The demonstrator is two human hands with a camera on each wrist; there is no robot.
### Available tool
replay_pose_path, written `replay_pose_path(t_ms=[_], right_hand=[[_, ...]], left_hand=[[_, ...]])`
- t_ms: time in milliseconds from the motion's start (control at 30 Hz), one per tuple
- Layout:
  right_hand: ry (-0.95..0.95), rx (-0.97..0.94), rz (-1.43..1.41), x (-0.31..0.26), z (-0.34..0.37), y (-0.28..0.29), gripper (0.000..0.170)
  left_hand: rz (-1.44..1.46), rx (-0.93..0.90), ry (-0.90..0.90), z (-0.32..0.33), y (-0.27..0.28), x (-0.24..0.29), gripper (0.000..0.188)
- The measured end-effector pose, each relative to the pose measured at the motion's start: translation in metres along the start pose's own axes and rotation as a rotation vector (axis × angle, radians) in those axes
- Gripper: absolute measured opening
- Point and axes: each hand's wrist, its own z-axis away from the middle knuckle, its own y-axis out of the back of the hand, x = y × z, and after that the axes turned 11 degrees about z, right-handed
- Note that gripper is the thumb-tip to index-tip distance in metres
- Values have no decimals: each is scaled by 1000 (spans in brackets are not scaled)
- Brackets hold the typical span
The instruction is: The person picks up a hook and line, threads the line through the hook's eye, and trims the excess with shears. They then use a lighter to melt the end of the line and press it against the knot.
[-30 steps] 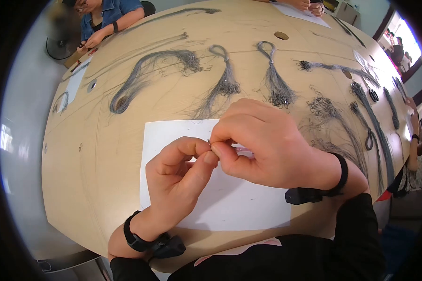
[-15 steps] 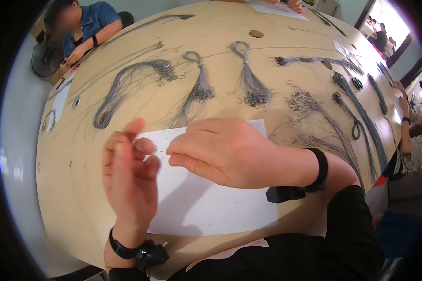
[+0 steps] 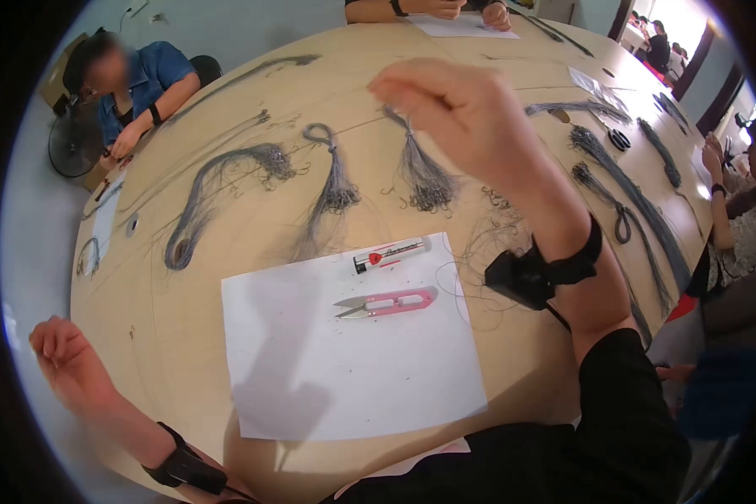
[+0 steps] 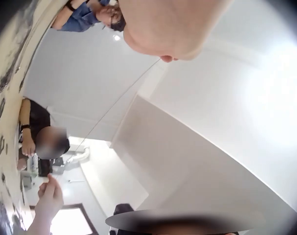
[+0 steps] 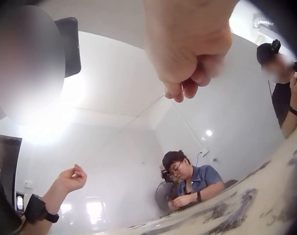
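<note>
My left hand (image 3: 71, 361) is out past the table's left edge, fingers curled, pinching one end of a thin fishing line (image 4: 114, 103). Raised over the far middle of the table, my right hand (image 3: 470, 109) pinches the other end between thumb and fingers. In both wrist views the line runs straight across the air from hand to hand. Below lies a sheet of white paper (image 3: 353, 378). On it are pink-handled thread snips (image 3: 412, 301), blades pointing left, and a small clear tube (image 3: 391, 254) with a black end and red marking.
Bundles of hooks on grey line (image 3: 424, 181) lie beyond the paper, with another looped bundle (image 3: 336, 185) beside them. Loose line curls at the paper's right edge. Black-handled scissors (image 3: 618, 139) lie farther right. Other people sit round the table, one in a denim shirt (image 3: 164, 71).
My hands were together over the paper, then drew apart, the left going far left and the right up and away, with the line between them. The snips and tube have come into sight.
</note>
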Motion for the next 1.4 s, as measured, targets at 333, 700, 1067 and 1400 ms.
replay_pose_path(t_ms=[333, 700, 1067, 1400], right_hand=[[-332, -853, 228, 17, -10, 48, 20], [283, -216, -64, -84, 16, -3, 20], [159, -295, -240, -88, 33, -21, 17], [175, -345, -266, -85, 36, -26, 11]], left_hand=[[-91, 88, -359, -6, 21, 129, 18], [-544, 59, 607, 72, -55, -164, 6], [-588, 6, 619, 80, -52, -169, 10], [-702, -71, 632, 86, -45, -174, 8]])
